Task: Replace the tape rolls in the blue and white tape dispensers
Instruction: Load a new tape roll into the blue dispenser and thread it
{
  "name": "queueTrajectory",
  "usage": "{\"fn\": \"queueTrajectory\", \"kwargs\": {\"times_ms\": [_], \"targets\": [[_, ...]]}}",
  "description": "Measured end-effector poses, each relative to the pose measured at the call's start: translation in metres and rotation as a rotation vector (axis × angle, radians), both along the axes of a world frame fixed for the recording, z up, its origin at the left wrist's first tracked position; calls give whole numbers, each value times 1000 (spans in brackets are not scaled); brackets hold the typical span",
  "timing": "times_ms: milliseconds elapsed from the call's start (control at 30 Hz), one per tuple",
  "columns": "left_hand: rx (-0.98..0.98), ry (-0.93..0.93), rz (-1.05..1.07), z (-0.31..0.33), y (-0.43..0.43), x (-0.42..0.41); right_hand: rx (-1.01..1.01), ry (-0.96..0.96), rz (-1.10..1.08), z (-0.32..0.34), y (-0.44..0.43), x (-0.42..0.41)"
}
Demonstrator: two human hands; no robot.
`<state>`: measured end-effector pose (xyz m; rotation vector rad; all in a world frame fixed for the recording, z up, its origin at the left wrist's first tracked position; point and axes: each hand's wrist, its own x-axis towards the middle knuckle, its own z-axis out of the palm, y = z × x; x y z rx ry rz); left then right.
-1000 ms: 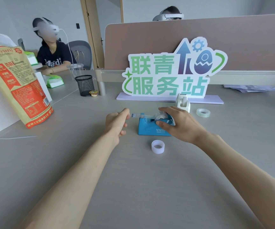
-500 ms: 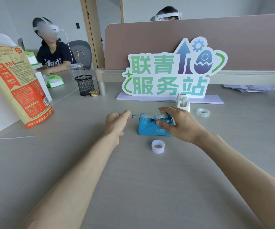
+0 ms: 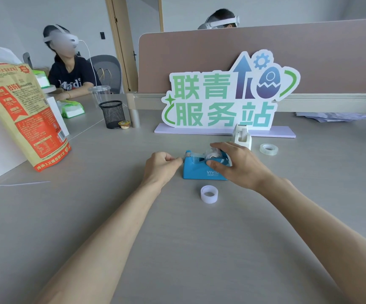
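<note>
The blue tape dispenser [image 3: 196, 171] stands mid-table with a clear tape roll [image 3: 213, 155] seated in it. My right hand [image 3: 240, 164] grips its rear part, fingers over the roll. My left hand [image 3: 162, 166] pinches the tape's free end right at the dispenser's cutter, on its left side. In front of the dispenser lies a small, used-looking roll of whitish tape [image 3: 209, 194]. The white tape dispenser [image 3: 241, 136] stands behind my right hand, and a clear tape roll [image 3: 268, 149] lies flat to its right.
A green-lettered sign [image 3: 226, 99] on a lilac base stands behind the dispensers before a partition. A red-and-tan bag [image 3: 21, 115] leans at the left; a black mesh cup [image 3: 112, 114] is further back. Two people with headsets sit beyond. Papers [image 3: 331, 116] lie far right.
My left hand has moved right, bringing the pulled-out tape end back down to the cutter of the blue dispenser. My right hand has stayed on the dispenser.
</note>
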<state>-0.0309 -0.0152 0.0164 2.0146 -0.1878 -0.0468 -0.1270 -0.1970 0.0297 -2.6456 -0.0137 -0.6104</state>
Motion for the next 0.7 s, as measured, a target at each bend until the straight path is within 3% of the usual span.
{"fn": "queueTrajectory", "kwargs": {"times_ms": [400, 700], "targets": [[121, 91, -59, 4, 1, 9, 41, -47, -1, -4, 2, 1], [163, 49, -71, 4, 5, 7, 40, -37, 7, -3, 1, 0]]}}
